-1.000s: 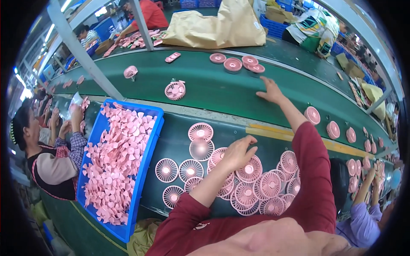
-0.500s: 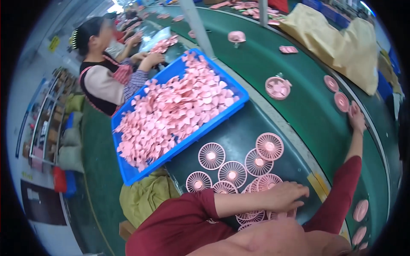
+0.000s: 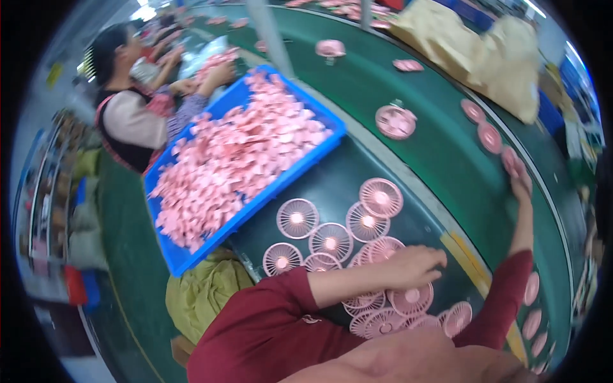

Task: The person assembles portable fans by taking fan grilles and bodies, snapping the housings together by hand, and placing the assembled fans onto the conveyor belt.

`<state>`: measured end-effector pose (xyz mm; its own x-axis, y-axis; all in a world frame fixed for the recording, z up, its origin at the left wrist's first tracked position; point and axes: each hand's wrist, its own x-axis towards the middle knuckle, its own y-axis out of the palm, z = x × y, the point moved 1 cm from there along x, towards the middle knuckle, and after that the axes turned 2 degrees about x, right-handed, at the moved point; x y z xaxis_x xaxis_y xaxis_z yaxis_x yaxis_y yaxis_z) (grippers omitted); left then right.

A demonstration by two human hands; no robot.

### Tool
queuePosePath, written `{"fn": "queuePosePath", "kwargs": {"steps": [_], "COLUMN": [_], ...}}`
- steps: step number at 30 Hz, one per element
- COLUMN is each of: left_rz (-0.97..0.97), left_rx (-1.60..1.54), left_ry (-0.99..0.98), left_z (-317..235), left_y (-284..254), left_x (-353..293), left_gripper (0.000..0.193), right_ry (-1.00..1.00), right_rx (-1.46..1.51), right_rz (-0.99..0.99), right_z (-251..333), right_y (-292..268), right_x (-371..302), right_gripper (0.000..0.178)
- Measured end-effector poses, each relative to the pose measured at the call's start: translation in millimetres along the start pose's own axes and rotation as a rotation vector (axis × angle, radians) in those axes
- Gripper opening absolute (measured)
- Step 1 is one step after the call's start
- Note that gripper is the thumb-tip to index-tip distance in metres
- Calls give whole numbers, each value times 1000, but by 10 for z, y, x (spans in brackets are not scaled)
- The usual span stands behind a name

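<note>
Pink round disc lies at the far edge of the green belt, third in a line with two like it, and the right hand reaches it, its fingers against the near side, though blur hides whether they pinch it. Taking hold of this piece seems the step in hand; the next move calls for a secure grip on its rim. Over the wire-like grilles on the surface, the left hand hangs with fingers loosely bent and slightly spread, nothing visible between them.

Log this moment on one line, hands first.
Right hand: at round pink plastic disc on green belt | Left hand: over round pink slatted plastic grilles | Nearby: blue plastic tray of pink fan blades
</note>
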<state>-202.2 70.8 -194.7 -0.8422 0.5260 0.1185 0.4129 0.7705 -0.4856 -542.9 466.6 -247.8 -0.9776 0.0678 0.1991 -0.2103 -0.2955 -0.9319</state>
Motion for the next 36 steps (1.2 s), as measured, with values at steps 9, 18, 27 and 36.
{"fn": "queuePosePath", "kwargs": {"steps": [9,18,27,36], "left_rz": [49,97,109,114], "left_rx": [18,45,61,45], "left_ry": [56,-15,-8,-56], "left_z": [-73,-154,-164,-198], "left_y": [-84,-114,-105,-101], "left_x": [84,37,58,78], "left_gripper": [30,31,29,31], "right_ry": [192,140,200,346], "right_rx": [-99,23,111,-40], "right_rz": [-68,-205,-168,-147], "right_z": [326,661,648,596], "right_y": [-23,-157,-435,-236], "right_x": [206,-382,-449,-158], "right_gripper": [75,48,57,60]}}
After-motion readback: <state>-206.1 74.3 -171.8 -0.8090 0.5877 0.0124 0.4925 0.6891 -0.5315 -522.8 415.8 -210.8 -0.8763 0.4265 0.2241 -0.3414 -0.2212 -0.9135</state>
